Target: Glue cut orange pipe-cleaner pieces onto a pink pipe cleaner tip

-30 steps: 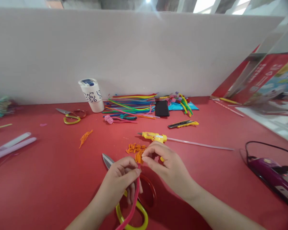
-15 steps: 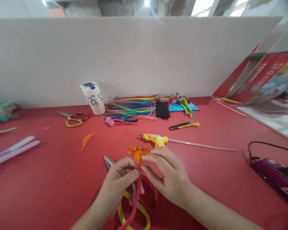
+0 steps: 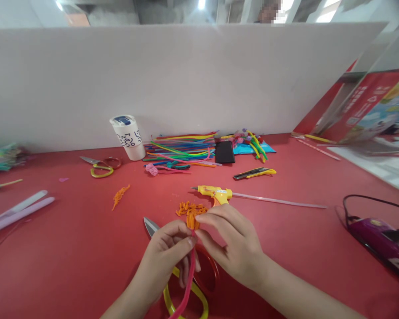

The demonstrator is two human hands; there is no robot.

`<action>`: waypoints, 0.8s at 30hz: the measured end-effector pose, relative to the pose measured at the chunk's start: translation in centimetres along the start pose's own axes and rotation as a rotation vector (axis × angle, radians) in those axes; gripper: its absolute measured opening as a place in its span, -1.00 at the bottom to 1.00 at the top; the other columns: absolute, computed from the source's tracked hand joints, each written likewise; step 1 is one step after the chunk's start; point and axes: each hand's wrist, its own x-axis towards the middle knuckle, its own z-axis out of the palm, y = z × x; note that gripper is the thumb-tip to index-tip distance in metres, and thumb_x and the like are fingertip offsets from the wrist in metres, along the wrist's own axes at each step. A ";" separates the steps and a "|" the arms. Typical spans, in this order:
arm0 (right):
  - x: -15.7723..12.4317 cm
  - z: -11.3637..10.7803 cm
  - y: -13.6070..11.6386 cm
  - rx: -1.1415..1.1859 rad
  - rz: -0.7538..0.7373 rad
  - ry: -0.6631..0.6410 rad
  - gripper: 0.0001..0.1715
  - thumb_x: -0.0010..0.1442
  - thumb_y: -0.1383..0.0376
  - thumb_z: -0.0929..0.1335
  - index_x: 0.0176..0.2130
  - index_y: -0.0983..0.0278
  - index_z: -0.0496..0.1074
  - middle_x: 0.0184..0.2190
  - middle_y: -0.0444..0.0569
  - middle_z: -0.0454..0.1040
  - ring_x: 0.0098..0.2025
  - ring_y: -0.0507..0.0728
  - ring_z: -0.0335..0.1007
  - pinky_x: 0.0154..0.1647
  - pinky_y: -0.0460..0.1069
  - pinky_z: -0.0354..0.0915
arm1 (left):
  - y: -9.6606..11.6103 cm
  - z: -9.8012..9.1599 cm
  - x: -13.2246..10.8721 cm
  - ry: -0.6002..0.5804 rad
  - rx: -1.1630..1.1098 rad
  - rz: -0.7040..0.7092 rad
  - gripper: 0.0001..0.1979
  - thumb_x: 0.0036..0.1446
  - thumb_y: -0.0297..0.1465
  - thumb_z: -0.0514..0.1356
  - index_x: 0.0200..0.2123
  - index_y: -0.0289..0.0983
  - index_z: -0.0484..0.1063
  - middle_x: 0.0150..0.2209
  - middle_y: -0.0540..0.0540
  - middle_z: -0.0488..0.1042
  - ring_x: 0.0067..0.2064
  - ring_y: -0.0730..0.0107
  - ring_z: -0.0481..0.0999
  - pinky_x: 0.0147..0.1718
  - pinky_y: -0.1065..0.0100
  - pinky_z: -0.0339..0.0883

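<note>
My left hand pinches a pink stem just below an orange fuzzy flower head. The stem curves down toward the bottom edge. My right hand has its thumb and fingertips at the right side of the orange head, closed lightly on its edge. Just behind the head lies a small pile of orange pieces. Large scissors with yellow and red handles lie beneath my hands, partly hidden. A yellow glue gun with a long clear stick rests beyond my right hand.
Toward the back stand a white tumbler and colourful pipe cleaners, beside a black phone. A cutter lies behind the glue gun. Smaller scissors and an orange twist are at left, a purple power strip at right.
The orange head has tilted slightly and shows more of its strands' length. Both hands keep nearly the same hold, and the view has shifted very slightly.
</note>
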 end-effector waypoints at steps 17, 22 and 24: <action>0.0 0.0 -0.3 0.011 -0.003 0.012 -0.78 0.12 0.44 0.28 -0.18 0.28 0.34 -0.34 -0.01 0.44 -0.30 0.10 0.34 -0.29 0.02 0.31 | -0.1 0.2 0.0 0.084 0.142 0.071 -0.83 -0.03 -0.31 0.21 -0.48 -0.27 0.31 -0.73 0.07 0.40 -0.80 0.61 0.25 -0.82 0.59 0.13; -0.2 -0.4 -0.5 0.014 -0.077 0.084 -0.72 0.08 0.47 0.31 -0.16 0.26 0.33 -0.36 -0.01 0.44 -0.32 0.09 0.35 -0.32 0.00 0.33 | 0.1 0.1 -0.4 0.139 0.230 0.192 -0.87 -0.03 -0.34 0.20 -0.51 -0.27 0.34 -0.74 0.11 0.31 -0.76 0.60 0.26 -0.77 0.58 0.14; -0.3 -0.6 -0.5 0.015 -0.103 0.087 -0.71 0.07 0.49 0.32 -0.17 0.27 0.33 -0.38 -0.02 0.43 -0.35 0.09 0.34 -0.35 0.00 0.32 | 0.0 0.0 -0.6 0.166 0.283 0.232 -0.90 -0.01 -0.38 0.17 -0.52 -0.26 0.35 -0.78 0.12 0.26 -0.76 0.59 0.25 -0.75 0.57 0.14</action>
